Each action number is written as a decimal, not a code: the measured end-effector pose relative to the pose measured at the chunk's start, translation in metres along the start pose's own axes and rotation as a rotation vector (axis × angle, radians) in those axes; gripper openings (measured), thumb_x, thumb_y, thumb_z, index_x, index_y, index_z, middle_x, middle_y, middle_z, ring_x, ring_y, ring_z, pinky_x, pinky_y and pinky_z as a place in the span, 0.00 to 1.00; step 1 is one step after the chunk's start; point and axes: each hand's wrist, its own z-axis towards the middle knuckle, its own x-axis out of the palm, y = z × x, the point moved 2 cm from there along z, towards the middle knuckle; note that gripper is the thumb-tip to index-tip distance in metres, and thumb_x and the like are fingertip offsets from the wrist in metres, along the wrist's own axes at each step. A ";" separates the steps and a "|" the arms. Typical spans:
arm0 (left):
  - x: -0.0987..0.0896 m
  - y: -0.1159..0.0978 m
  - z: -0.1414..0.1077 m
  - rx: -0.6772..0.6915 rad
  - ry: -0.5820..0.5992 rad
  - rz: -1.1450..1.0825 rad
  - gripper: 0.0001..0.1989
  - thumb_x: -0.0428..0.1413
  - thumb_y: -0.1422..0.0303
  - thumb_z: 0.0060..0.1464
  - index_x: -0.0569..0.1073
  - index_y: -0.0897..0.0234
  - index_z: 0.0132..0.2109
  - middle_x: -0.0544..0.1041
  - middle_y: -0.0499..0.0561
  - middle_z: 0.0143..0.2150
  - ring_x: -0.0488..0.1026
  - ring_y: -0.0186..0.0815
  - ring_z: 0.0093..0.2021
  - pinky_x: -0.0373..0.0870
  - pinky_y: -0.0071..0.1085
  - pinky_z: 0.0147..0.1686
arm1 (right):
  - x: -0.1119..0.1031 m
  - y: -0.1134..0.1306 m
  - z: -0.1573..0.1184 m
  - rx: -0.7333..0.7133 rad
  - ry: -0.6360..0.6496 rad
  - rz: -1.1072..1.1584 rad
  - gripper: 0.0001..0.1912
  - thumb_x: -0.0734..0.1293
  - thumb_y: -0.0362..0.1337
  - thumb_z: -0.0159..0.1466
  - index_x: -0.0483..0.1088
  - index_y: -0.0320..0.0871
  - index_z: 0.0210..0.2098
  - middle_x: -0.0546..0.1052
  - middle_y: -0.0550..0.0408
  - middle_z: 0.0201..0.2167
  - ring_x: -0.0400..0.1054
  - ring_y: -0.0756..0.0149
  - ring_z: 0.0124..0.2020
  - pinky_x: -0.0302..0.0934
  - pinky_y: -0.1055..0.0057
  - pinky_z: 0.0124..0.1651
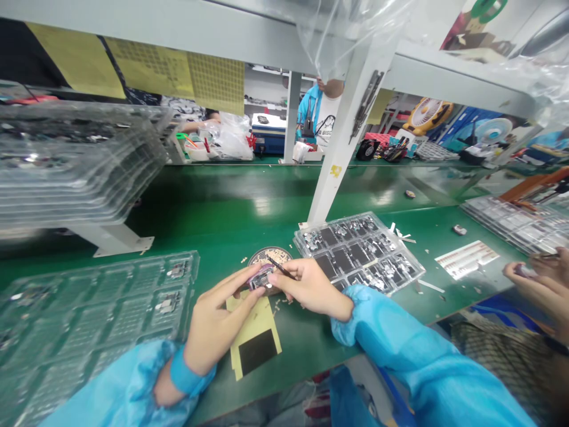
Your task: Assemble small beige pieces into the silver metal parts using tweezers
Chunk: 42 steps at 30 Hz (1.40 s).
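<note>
My left hand [222,311] grips a small purplish device with parts showing inside [261,277], held between thumb and fingers. From the right, my right hand [306,284] pinches dark tweezers [281,267], their body slanting up and left over the device. Behind both hands sits a round dish of small pale pieces [271,254], partly hidden. Below the device, a yellow sheet [255,323] with a black rectangle [258,351] lies on the green table [302,350].
A clear tray [189,296] lies at left, under a stack of trays [80,172] on a shelf. A filled tray [360,252] stands right of centre, by a slanted white post [342,136]. Another person's hands [540,284] are at far right, near a white strip [466,259].
</note>
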 end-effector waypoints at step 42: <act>0.004 0.002 0.000 -0.347 0.057 -0.454 0.29 0.70 0.56 0.47 0.77 0.63 0.54 0.79 0.59 0.55 0.78 0.50 0.53 0.79 0.39 0.52 | 0.011 -0.004 0.003 -0.163 -0.084 0.256 0.26 0.79 0.48 0.51 0.71 0.42 0.43 0.76 0.54 0.40 0.72 0.65 0.42 0.69 0.66 0.50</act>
